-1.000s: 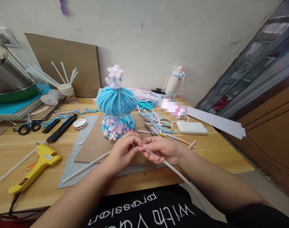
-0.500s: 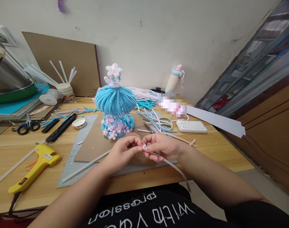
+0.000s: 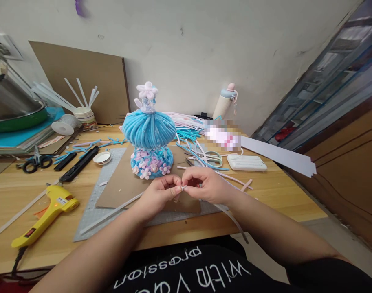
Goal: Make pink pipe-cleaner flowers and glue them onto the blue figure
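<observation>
My left hand (image 3: 160, 194) and my right hand (image 3: 204, 185) meet fingertip to fingertip over the table's near edge, both pinching the end of a thin white strip (image 3: 234, 221). The strip trails from my right hand down past the table edge toward my lap. Just behind my hands stands a blue fuzzy craft figure (image 3: 149, 134) with a pale flower on top and small flowers round its base, on a brown cardboard sheet (image 3: 118, 185) over a grey cutting mat (image 3: 91, 211).
A yellow glue gun (image 3: 47, 213) lies at the left front. Black scissors (image 3: 36, 160), a black knife (image 3: 78, 163), a cup of white strips (image 3: 84, 116), loose blue and pink stems (image 3: 198, 156), a white box (image 3: 246, 162) and a bottle (image 3: 224, 103) crowd the wooden table (image 3: 283, 199).
My right hand has turned and lifted slightly toward my left, drawing the white strip in so less of it hangs below the table edge. The craft figure stays put.
</observation>
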Demonstrator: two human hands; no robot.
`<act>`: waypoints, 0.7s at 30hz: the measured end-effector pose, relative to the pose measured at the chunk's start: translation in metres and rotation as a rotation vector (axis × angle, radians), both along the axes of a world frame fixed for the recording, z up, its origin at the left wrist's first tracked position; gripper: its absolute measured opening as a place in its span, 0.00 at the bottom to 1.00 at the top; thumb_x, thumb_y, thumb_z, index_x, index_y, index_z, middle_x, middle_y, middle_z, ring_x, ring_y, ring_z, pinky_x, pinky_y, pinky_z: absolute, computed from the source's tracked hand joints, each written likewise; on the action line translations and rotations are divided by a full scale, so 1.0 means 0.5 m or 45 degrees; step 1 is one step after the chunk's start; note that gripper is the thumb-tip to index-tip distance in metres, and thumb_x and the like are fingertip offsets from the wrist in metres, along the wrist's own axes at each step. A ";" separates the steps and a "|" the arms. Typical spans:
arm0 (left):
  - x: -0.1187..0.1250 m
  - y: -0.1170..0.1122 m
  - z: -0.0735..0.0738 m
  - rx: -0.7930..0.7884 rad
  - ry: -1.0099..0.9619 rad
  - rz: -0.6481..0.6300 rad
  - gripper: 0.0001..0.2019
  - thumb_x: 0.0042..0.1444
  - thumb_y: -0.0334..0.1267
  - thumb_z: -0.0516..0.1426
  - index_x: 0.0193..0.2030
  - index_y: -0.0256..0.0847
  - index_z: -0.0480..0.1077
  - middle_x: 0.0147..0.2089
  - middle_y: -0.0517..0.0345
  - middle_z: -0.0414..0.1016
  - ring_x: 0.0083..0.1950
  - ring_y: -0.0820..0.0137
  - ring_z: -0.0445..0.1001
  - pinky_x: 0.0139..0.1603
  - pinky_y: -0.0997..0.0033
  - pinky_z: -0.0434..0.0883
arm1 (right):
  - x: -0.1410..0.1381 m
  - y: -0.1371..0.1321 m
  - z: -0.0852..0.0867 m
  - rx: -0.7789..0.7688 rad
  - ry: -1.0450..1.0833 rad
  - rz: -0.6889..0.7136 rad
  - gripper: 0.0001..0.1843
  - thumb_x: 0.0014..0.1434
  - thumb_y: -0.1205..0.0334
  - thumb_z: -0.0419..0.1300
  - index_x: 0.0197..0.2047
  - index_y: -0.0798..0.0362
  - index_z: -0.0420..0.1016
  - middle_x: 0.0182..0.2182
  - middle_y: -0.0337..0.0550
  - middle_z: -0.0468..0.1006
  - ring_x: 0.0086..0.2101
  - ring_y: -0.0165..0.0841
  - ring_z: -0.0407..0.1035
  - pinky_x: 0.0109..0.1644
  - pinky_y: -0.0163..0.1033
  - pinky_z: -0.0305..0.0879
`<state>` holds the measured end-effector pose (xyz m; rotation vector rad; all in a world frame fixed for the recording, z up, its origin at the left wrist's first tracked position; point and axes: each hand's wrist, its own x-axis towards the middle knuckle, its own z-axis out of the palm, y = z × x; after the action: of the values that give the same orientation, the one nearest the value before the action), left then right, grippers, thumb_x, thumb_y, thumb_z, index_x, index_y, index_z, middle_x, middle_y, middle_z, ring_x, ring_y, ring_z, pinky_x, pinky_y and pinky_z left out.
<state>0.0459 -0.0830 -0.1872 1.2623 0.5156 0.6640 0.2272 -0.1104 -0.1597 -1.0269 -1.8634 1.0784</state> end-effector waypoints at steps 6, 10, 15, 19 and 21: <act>0.002 0.000 -0.006 -0.373 -0.062 -0.160 0.15 0.52 0.46 0.60 0.28 0.36 0.64 0.20 0.65 0.59 0.21 0.78 0.50 0.24 0.74 0.44 | 0.018 -0.004 -0.020 0.499 -0.375 0.132 0.06 0.57 0.65 0.57 0.36 0.49 0.75 0.37 0.49 0.75 0.37 0.36 0.67 0.45 0.46 0.63; -0.002 0.003 0.004 -0.261 -0.022 -0.130 0.14 0.51 0.46 0.61 0.31 0.35 0.67 0.21 0.65 0.60 0.23 0.78 0.52 0.26 0.74 0.48 | 0.004 -0.012 -0.013 0.135 -0.031 -0.058 0.06 0.58 0.60 0.55 0.37 0.51 0.71 0.34 0.47 0.74 0.34 0.34 0.69 0.36 0.40 0.68; -0.007 0.001 0.006 -0.097 0.087 -0.148 0.13 0.53 0.45 0.60 0.31 0.36 0.66 0.22 0.65 0.61 0.24 0.77 0.54 0.26 0.75 0.50 | -0.006 -0.011 0.016 -0.831 0.308 -0.018 0.12 0.58 0.56 0.52 0.29 0.55 0.67 0.16 0.36 0.68 0.16 0.27 0.64 0.16 0.29 0.59; -0.008 -0.002 0.009 -0.071 0.154 -0.132 0.14 0.51 0.47 0.60 0.32 0.37 0.66 0.23 0.66 0.59 0.24 0.78 0.52 0.25 0.75 0.48 | 0.004 -0.007 0.029 -1.189 0.458 0.113 0.07 0.49 0.63 0.61 0.30 0.58 0.69 0.19 0.34 0.69 0.14 0.22 0.61 0.14 0.26 0.55; -0.008 -0.003 0.014 -0.090 0.190 -0.146 0.15 0.50 0.47 0.61 0.31 0.37 0.65 0.22 0.67 0.57 0.23 0.79 0.50 0.24 0.75 0.46 | 0.008 -0.006 0.030 -1.310 0.498 0.169 0.07 0.48 0.65 0.63 0.30 0.58 0.68 0.18 0.33 0.68 0.14 0.20 0.60 0.14 0.25 0.51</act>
<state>0.0421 -0.0845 -0.1804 1.2706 0.5800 0.4536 0.2313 -0.1134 -0.1445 -1.0931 -1.0160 2.2309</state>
